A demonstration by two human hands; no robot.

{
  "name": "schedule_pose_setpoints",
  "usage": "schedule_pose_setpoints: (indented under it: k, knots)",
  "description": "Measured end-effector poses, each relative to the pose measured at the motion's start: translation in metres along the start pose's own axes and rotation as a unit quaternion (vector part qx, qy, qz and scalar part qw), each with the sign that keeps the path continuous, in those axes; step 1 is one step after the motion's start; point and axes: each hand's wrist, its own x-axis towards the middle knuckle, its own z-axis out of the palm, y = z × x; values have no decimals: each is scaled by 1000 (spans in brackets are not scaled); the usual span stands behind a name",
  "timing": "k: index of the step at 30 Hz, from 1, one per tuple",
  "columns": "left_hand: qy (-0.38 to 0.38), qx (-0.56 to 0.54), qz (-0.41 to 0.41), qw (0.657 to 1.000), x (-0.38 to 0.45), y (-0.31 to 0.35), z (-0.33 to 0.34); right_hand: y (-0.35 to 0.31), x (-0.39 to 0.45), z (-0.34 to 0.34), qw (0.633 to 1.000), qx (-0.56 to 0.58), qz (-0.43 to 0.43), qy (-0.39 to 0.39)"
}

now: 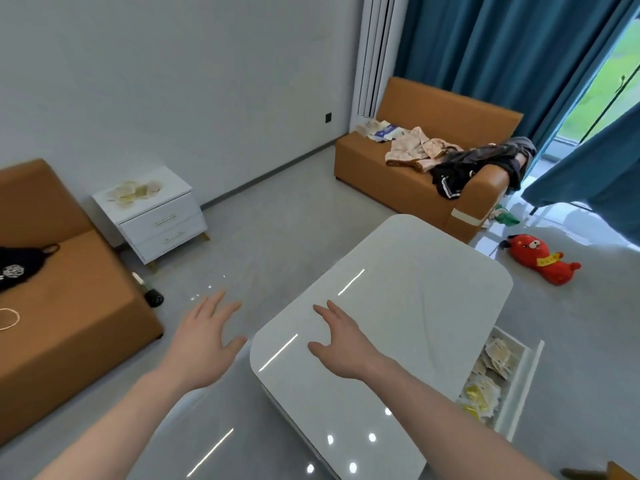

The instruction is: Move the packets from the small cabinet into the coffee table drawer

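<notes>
Both hands, left hand point(207, 332) and right hand point(341, 341), hover empty with slack grip over the glossy white worktop point(398, 289), its drawer point(519, 382) open with packets point(491, 368) inside.

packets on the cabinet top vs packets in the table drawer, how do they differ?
The packets on the small cabinet lie spread on its open top, across the room; the packets in the coffee table drawer sit piled inside the pulled-out drawer, close to the right hand. The cabinet batch looks smaller; the drawer batch is partly hidden under the tabletop. Both are pale, with some yellow.
</notes>
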Motion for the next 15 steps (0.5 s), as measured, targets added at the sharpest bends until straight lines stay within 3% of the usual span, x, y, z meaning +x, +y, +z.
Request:
schedule_pose_setpoints:
  k: [8,15]
  knots:
    - [5,-11,-5,1000,90,-64,-44,-63,111,-5,1000,6,-22,5]
    - [34,-19,-62,997,164,-139,-101,-139,233,-8,998,-14,-54,-27]
